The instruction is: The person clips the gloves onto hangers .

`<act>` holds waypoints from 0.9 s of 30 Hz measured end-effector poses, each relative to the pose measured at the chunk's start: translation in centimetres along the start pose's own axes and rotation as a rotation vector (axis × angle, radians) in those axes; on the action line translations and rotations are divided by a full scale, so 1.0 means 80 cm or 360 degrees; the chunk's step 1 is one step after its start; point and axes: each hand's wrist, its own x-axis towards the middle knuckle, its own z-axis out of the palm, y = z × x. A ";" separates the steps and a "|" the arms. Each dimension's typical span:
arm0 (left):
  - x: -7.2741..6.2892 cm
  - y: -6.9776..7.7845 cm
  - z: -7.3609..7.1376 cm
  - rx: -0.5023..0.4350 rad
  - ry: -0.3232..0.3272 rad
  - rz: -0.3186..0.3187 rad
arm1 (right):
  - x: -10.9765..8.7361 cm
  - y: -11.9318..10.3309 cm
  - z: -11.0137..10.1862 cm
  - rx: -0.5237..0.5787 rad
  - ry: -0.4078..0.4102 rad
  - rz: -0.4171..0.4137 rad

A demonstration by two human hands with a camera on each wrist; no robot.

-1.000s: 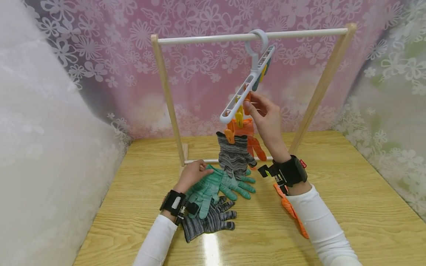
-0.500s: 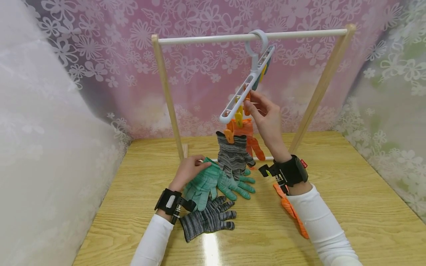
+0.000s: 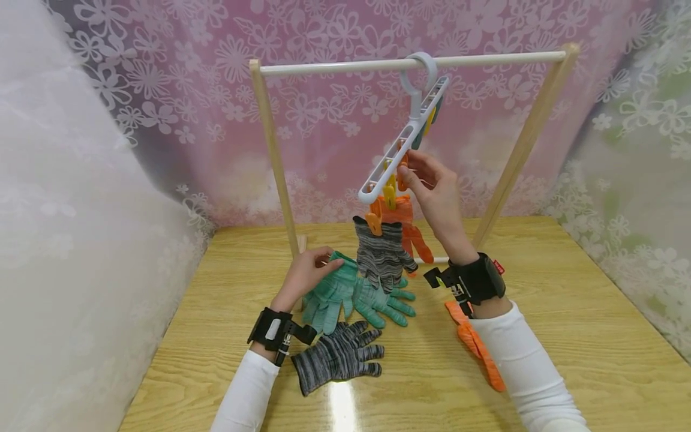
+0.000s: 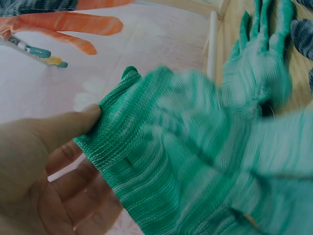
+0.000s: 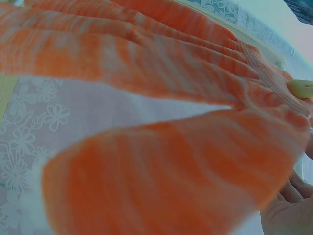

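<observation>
My left hand pinches the cuff of a green glove, which hangs fingers down above the table. Higher up, my right hand pinches an orange clothespin on the grey hanger. In front of that clothespin, a yellow clothespin holds an orange glove, and an orange clothespin at the near end holds a grey-black striped glove. The orange glove fills most of the right wrist view, hiding much of the right hand there.
A second green glove and a grey-black glove lie on the table. Another orange glove lies beside the right forearm. The rack's white bar bears the hanger, with more clothespins at its far end.
My left hand has raised the green glove slightly and shifted a little left, uncovering more of the grey-black glove below. The right hand keeps its grip on the orange clothespin.
</observation>
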 end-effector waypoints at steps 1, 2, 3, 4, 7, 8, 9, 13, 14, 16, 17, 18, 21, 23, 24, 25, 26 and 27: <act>0.000 0.001 0.000 -0.0014 0.0015 0.0010 | 0.000 -0.001 -0.001 -0.0012 -0.0009 0.0004; 0.000 0.001 0.000 -0.0026 0.0030 0.0018 | 0.000 -0.002 -0.002 -0.0020 -0.0018 0.0008; 0.001 0.002 0.000 -0.0044 0.0041 0.0030 | 0.000 -0.002 -0.002 -0.0026 -0.0028 0.0010; 0.001 0.003 -0.001 -0.0065 0.0052 0.0033 | 0.000 -0.002 -0.003 -0.0034 -0.0036 0.0011; 0.001 0.006 -0.002 -0.0125 0.0100 0.0031 | 0.001 -0.004 -0.005 -0.0065 -0.0059 0.0018; 0.001 0.007 -0.003 -0.0134 0.0121 0.0037 | 0.001 -0.004 -0.006 -0.0076 -0.0069 0.0020; 0.001 0.009 -0.004 -0.0149 0.0141 0.0045 | 0.001 -0.004 -0.007 -0.0087 -0.0081 0.0022; 0.000 0.013 -0.005 -0.0182 0.0218 0.0077 | 0.002 -0.005 -0.010 -0.0099 -0.0126 0.0026; 0.000 0.014 -0.005 -0.0186 0.0235 0.0081 | 0.002 -0.005 -0.010 -0.0095 -0.0134 0.0025; 0.000 0.015 -0.005 -0.0188 0.0260 0.0086 | 0.003 -0.005 -0.011 -0.0091 -0.0141 0.0027; 0.000 0.015 -0.005 -0.0187 0.0275 0.0083 | 0.003 -0.006 -0.011 -0.0090 -0.0142 0.0027; 0.000 0.015 -0.006 -0.0184 0.0289 0.0083 | 0.003 -0.006 -0.012 -0.0085 -0.0142 0.0030; 0.000 0.016 -0.007 -0.0187 0.0346 0.0073 | 0.003 -0.006 -0.012 -0.0084 -0.0145 0.0039; 0.000 0.017 -0.008 -0.0190 0.0384 0.0069 | 0.004 -0.006 -0.013 -0.0083 -0.0143 0.0040; 0.000 0.018 -0.009 -0.0191 0.0404 0.0069 | 0.004 -0.006 -0.013 -0.0085 -0.0143 0.0041; 0.000 0.018 -0.009 -0.0196 0.0425 0.0064 | 0.005 -0.006 -0.012 -0.0089 -0.0142 0.0037; 0.001 0.019 -0.010 -0.0198 0.0443 0.0065 | 0.005 -0.006 -0.012 -0.0091 -0.0143 0.0033; 0.001 0.019 -0.010 -0.0204 0.0455 0.0062 | 0.006 -0.007 -0.012 -0.0096 -0.0145 0.0025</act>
